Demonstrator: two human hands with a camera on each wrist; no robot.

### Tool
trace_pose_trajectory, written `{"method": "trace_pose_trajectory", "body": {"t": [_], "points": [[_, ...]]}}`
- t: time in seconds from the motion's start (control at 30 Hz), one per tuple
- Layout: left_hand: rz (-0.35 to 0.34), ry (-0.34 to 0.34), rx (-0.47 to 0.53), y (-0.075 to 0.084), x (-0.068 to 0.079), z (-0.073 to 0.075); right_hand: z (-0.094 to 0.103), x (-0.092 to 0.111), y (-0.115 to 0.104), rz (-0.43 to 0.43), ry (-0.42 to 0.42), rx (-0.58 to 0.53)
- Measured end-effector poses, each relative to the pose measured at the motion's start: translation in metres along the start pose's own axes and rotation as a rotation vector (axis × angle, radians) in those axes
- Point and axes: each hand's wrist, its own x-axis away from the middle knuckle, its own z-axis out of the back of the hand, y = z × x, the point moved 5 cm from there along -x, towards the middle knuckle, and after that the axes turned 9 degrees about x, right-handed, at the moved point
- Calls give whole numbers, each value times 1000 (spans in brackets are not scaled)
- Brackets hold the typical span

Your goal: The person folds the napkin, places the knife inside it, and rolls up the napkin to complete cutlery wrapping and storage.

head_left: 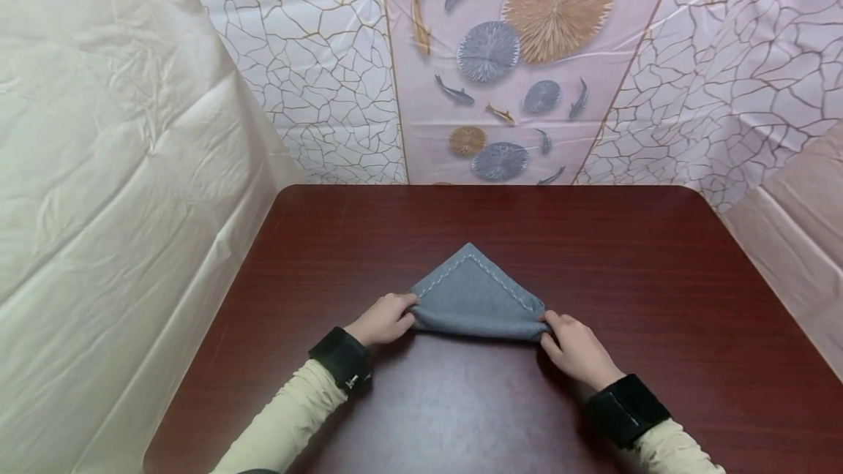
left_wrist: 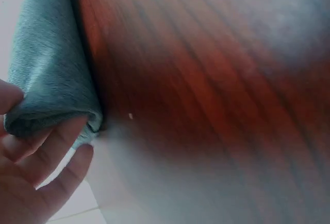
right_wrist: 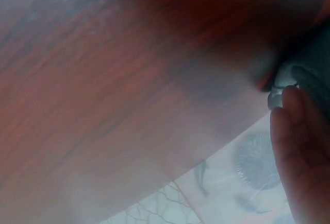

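Observation:
A grey-blue cloth (head_left: 470,291) with pale stitching along its border lies folded on the table, one corner pointing away from me and its near edge rolled into a thick fold. At the left end of that fold, my left hand (head_left: 385,319) pinches the cloth; in the left wrist view its fingers (left_wrist: 62,141) reach under the open end of the layers. My right hand (head_left: 579,348) grips the opposite end between thumb and fingers. Part of the right-hand hold shows at the edge of the right wrist view, where the cloth (right_wrist: 314,69) is dark and blurred.
The dark red-brown wooden table (head_left: 658,262) has rounded far corners. Behind it hangs a patterned sheet (head_left: 329,42) with fish and round motifs, and a cream cloth drape (head_left: 132,203) runs along the left side. Black bands (head_left: 628,409) wrap both wrists.

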Motion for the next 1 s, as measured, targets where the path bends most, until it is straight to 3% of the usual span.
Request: {"method": "trace_pose_trajectory", "body": {"t": [0.2,0.4,0.8,0.9,1.0], "points": [[13,96,92,-8,-3,3,-3,-10,9,-80,8,-88],[62,151,23,-13,-11,6,-3,-23,13,-163,-18,-97],[310,58,-67,-26,-31,8,-12,-45,22,-251,-123,3],[322,65,-131,-24,-33,9,-14,-47,21,-243,-78,57],[248,80,-254,-18,-36,7,-14,-48,15,-167,60,128]]}}
